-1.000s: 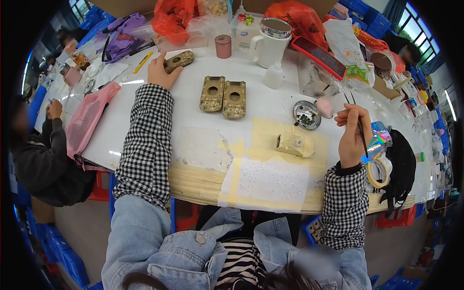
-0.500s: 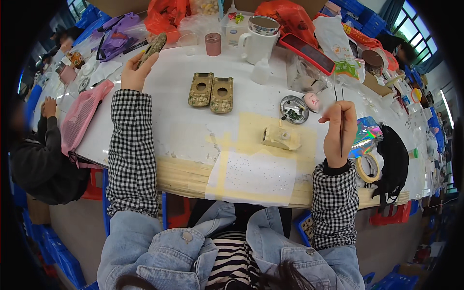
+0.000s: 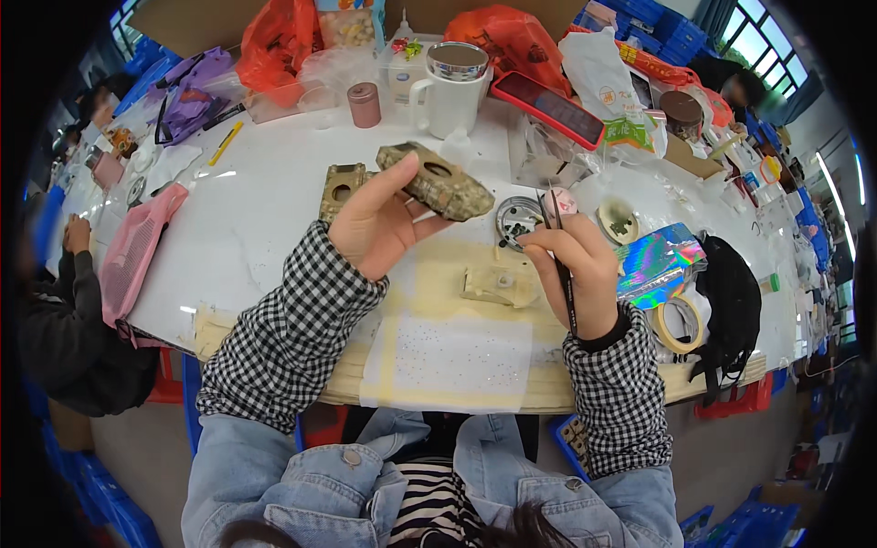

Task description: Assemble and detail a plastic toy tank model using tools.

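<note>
The camouflage-patterned case is raised above the table, gripped between the thumb and curled fingers of the left hand. The right hand, to its right, pinches tweezers whose 2 tips stand apart. Beside that hand, a round metal dish holds small dark pieces; farther right, a cream dish holds green ones. At least 1 matching case lies partly hidden behind the left hand.

Bright, even light. Daylight at window, upper right; tube light glows white, far right. Small glare spots on tabletop. Fisheye bows straight lines; corners black, rim detail soft.
</note>
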### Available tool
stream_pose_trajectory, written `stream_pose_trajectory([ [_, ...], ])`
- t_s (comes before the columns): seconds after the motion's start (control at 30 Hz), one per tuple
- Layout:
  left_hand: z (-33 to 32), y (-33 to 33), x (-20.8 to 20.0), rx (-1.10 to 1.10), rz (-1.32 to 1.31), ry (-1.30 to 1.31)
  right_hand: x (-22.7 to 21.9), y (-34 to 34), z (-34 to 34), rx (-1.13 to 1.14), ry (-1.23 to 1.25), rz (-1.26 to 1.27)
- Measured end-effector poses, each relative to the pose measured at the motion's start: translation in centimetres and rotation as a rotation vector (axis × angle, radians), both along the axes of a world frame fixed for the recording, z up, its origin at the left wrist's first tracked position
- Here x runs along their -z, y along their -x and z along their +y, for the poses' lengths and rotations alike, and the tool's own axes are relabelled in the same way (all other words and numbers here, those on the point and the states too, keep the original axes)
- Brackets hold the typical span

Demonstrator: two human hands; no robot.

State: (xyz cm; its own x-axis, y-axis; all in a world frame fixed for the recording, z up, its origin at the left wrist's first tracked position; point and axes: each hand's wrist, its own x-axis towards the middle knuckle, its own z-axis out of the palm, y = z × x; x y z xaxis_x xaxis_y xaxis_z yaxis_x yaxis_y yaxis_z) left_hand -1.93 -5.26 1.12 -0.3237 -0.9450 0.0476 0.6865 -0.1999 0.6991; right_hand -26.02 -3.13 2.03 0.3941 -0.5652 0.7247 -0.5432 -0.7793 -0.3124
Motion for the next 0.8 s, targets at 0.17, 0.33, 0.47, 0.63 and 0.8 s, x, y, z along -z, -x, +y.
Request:
stream_pose_trajectory([
  [0.17,0.3,-0.1,1.1,-0.021,0.045,-0.102,0.0,0.0,0.1,-0.013,-0.018,0.028],
  [0.33,1.1,0.4,0.3,0.009,0.059,-0.126,0.2,0.1,0.0,-0.001,-0.07,0.001],
  [0.47,0.9,0.3,0.5,-0.002,0.038,-0.148,-0.1,0.3,0.0,0.009,-0.11,-0.094],
  [0.63,0.8,0.1,0.8,-0.008,0.023,-0.175,-2.0,2.5,-1.9,0.236,-0.173,-0.259],
  [0.8,1.0,-0.1,0.7,-0.017,0.019,-0.16,-4.7,7.7,-9.4,0.119,-0.129,-0.119],
])
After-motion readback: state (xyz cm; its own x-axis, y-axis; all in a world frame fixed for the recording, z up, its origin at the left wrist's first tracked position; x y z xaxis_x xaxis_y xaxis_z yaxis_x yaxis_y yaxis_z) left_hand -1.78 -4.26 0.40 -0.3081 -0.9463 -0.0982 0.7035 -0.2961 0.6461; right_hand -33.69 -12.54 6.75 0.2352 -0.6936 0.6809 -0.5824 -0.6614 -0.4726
